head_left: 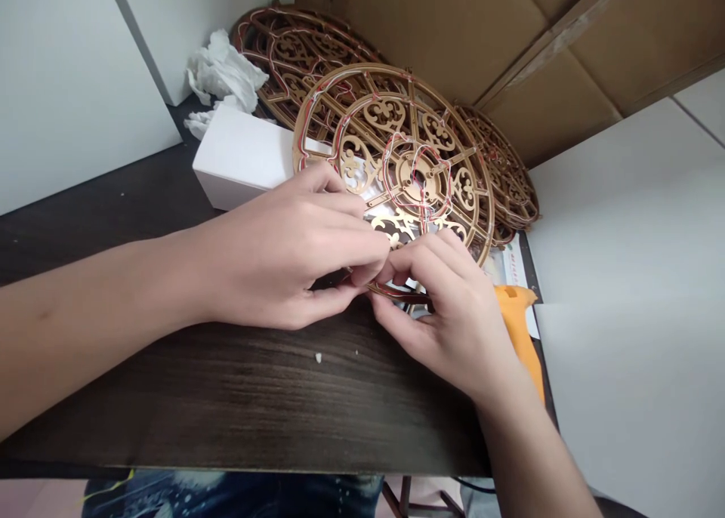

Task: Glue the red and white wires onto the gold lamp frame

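A round, gold-coloured openwork frame [415,103] with scroll patterns leans back against a white box. Red and white wires [390,155] run along its rings and loop around the hub. At the frame's lower rim, my left hand [306,246] is closed, thumb and fingers pinching the edge. Close beside it, my right hand [447,299] also pinches the rim, its fingertips nearly touching those of the left. What lies right between the fingertips is hidden; dark red wire shows along the rim there.
The white box [243,152] stands behind my left hand, with crumpled tissue [226,72] beyond. More wired frames [294,46] are stacked at the back against cardboard [442,27]. An orange tool handle [518,329] lies right of my right hand. White panels flank the dark wooden table [254,405].
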`<action>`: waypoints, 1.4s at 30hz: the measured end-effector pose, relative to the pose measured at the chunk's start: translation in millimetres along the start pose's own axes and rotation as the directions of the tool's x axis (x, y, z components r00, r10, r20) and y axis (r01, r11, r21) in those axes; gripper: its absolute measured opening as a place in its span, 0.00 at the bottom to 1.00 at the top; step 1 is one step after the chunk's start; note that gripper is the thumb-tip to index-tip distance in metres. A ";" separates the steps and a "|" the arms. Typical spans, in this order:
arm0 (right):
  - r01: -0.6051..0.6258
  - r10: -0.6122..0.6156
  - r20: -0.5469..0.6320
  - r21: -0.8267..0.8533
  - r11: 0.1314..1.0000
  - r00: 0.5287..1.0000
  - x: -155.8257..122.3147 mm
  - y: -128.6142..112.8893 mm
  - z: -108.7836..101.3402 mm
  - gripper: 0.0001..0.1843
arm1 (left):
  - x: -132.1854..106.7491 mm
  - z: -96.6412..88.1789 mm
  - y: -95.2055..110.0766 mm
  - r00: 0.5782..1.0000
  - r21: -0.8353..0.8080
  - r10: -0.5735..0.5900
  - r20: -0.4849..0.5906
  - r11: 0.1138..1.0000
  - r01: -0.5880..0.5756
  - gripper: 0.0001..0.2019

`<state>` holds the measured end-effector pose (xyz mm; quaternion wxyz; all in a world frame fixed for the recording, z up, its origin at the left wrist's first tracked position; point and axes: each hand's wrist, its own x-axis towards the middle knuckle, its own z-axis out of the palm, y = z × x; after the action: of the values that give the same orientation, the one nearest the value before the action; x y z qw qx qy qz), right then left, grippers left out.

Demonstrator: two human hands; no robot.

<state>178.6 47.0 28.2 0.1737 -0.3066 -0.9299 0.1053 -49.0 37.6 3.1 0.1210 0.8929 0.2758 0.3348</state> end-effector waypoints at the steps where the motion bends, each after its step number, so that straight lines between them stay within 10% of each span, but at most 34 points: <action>1: -0.003 0.003 0.002 0.008 1.000 1.000 0.1 -0.2 0.0 0.05 | 0.0 -0.1 -0.1 1.000 -0.005 0.004 -0.006 1.000 -0.004 0.07; 42: 0.036 -0.036 -0.015 0.029 0.999 0.999 -9.3 -0.3 -3.2 0.03 | 1.4 2.0 -0.8 1.000 0.024 -0.013 -0.021 1.000 0.013 0.06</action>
<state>186.6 41.5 28.8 0.1867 -0.2881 -0.9324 0.1133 -47.1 38.9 2.0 0.1095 0.8889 0.2868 0.3399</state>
